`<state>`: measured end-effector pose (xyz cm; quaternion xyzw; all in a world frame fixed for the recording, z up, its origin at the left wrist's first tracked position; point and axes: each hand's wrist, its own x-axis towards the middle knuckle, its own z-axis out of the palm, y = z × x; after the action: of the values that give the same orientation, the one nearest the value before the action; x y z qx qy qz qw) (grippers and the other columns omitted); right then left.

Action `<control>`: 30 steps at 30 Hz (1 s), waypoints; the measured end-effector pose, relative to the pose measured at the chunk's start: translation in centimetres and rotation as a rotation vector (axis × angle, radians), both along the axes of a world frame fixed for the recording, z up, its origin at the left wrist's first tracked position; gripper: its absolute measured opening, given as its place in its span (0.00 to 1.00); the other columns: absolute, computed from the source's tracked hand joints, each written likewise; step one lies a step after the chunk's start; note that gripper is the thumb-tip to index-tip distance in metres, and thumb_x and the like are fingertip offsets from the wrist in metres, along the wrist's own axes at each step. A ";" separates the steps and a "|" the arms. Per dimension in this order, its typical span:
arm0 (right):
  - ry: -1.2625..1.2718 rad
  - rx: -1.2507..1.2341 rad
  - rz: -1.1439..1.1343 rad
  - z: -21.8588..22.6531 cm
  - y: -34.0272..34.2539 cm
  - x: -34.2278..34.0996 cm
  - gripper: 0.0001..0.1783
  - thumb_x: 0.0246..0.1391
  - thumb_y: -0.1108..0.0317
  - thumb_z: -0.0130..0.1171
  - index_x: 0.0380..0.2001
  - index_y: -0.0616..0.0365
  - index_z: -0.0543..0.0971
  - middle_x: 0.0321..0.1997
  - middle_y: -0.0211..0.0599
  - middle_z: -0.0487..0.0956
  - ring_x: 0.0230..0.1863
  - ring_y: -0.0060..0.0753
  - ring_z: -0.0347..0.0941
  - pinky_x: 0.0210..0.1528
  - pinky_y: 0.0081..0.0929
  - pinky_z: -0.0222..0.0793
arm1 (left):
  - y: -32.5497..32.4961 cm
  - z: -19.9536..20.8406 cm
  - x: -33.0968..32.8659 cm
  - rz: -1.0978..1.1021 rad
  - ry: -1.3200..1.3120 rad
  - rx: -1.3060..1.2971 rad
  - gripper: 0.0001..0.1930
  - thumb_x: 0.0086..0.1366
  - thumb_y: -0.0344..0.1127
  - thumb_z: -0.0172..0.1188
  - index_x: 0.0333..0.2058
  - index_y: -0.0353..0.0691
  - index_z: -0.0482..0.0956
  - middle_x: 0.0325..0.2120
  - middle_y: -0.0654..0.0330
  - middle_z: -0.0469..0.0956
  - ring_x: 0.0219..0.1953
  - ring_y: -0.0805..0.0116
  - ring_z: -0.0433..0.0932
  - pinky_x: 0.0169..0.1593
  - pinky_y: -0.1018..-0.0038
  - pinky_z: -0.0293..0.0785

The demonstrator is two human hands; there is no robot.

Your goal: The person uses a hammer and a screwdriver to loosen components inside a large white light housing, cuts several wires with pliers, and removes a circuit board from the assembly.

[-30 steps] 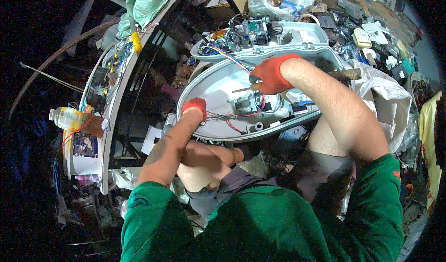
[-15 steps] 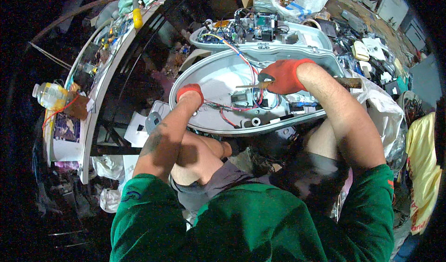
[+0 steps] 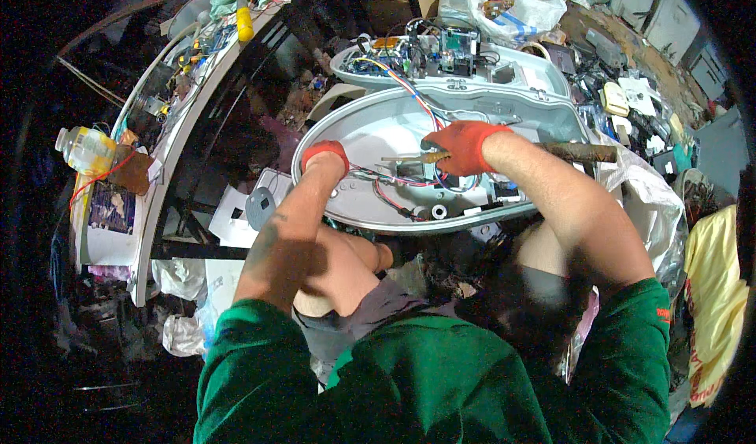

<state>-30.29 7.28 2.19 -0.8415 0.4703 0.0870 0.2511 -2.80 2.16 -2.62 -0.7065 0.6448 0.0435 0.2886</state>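
A grey plastic casing half [image 3: 378, 225], long and rounded, lies open before me with wires and small parts inside. My left hand [image 3: 326, 155], in a red glove, is closed low inside its left end; its fingertips are hidden. Red and black wires [image 3: 384, 178] run right from beside that glove. My right hand [image 3: 465, 148], also gloved, grips a thin-shafted tool [image 3: 400, 159] pointing left over the wires; its exact kind is unclear. A thick brown rod [image 3: 579, 153] sticks out behind my right wrist; whether it belongs to the tool, I cannot tell.
Behind, a hinged second half [image 3: 529, 72] holds circuit boards [image 3: 455, 50], joined by coloured wires. To the left stands a curved rack [image 3: 185, 129] with a plastic bottle [image 3: 85, 151]. Electronic scrap [image 3: 630, 125], white bags [image 3: 642, 180] and a yellow sack [image 3: 715, 286] crowd the right.
My right hand has moved left and down with the tool, bringing its tip closer to my left hand. The left hand keeps its place in the casing. The whole view has shifted slightly.
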 end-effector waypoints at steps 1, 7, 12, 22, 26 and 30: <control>0.043 -0.002 0.031 -0.7 -0.6 0.3 0.32 0.53 0.52 0.56 0.61 0.49 0.70 0.58 0.49 0.75 0.60 0.52 0.71 0.62 0.41 0.67 | -0.2 0.6 -0.2 0.014 0.043 0.014 0.17 0.58 0.36 0.61 0.46 0.43 0.83 0.52 0.54 0.79 0.53 0.57 0.79 0.52 0.64 0.77; -0.022 -0.190 0.067 -3.0 -1.3 2.8 0.27 0.57 0.55 0.55 0.58 0.52 0.72 0.57 0.46 0.75 0.59 0.49 0.70 0.62 0.41 0.66 | 0.3 1.3 4.1 -0.197 0.222 0.156 0.19 0.55 0.43 0.64 0.45 0.43 0.83 0.46 0.50 0.81 0.50 0.52 0.80 0.52 0.61 0.77; -0.270 -0.770 0.006 -0.1 -6.0 4.1 0.22 0.55 0.65 0.60 0.53 0.55 0.74 0.52 0.52 0.74 0.56 0.55 0.71 0.59 0.42 0.68 | -0.7 3.9 1.2 -0.166 0.850 -0.477 0.25 0.59 0.44 0.59 0.55 0.44 0.73 0.50 0.44 0.76 0.54 0.46 0.75 0.58 0.59 0.71; 0.289 -0.384 0.024 1.8 -22.4 15.0 0.29 0.55 0.58 0.54 0.61 0.51 0.70 0.60 0.51 0.73 0.62 0.50 0.68 0.64 0.40 0.65 | -3.8 2.3 3.1 -0.023 0.701 -0.355 0.35 0.61 0.62 0.59 0.56 0.41 0.70 0.55 0.53 0.73 0.58 0.56 0.73 0.61 0.61 0.69; 0.307 -0.428 0.189 -0.5 -25.7 15.6 0.27 0.54 0.58 0.51 0.58 0.51 0.74 0.61 0.48 0.74 0.61 0.49 0.71 0.63 0.40 0.67 | -3.6 2.7 3.4 -0.066 0.704 -0.298 0.32 0.62 0.61 0.58 0.54 0.41 0.72 0.54 0.54 0.74 0.58 0.56 0.73 0.61 0.62 0.69; 0.312 -0.358 -0.012 -1.0 -27.5 16.0 0.29 0.49 0.52 0.57 0.53 0.52 0.78 0.57 0.49 0.77 0.57 0.47 0.75 0.59 0.41 0.70 | -3.9 2.5 3.6 -0.092 0.710 -0.257 0.33 0.63 0.62 0.56 0.56 0.42 0.69 0.53 0.51 0.74 0.58 0.53 0.72 0.61 0.60 0.68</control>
<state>-14.28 -20.26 1.21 -0.8461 0.5166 0.1298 0.0226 0.82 -1.76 -0.10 -0.6481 0.7359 0.1914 -0.0423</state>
